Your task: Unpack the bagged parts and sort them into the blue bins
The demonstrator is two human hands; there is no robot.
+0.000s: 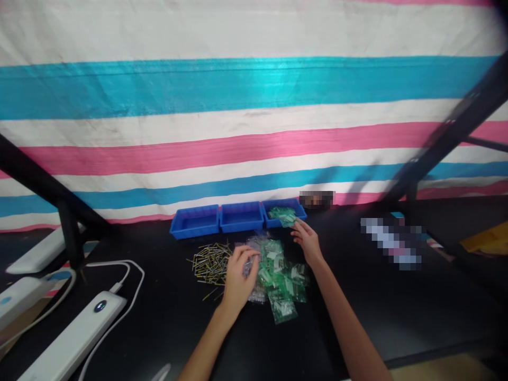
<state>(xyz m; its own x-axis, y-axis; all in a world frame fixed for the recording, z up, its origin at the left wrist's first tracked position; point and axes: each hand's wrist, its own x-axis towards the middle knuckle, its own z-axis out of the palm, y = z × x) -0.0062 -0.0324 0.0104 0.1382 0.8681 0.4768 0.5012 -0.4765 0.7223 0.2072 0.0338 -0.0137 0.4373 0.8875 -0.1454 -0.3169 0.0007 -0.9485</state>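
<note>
Three blue trays stand in a row at the back of the black table. The left tray [195, 222] and middle tray [241, 217] look bare inside; the right tray [270, 222] holds green packets. My right hand [306, 239] is at its front right corner, fingers pinched on a green packet [289, 218]. Below lies a pile of green packets [282, 280], with clear bags along its left side. My left hand [242, 270] is over these clear bags, fingers curled; what they hold, if anything, is too small to tell. Thin yellowish sticks [210, 263] lie loose to its left.
A white power bank [79, 336] with a cable [137, 286] lies at the left, near other white devices [21, 296]. Black frame bars [444, 132] rise on both sides. A striped sheet [238, 153] hangs behind. Blurred items lie at the right and behind the right tray.
</note>
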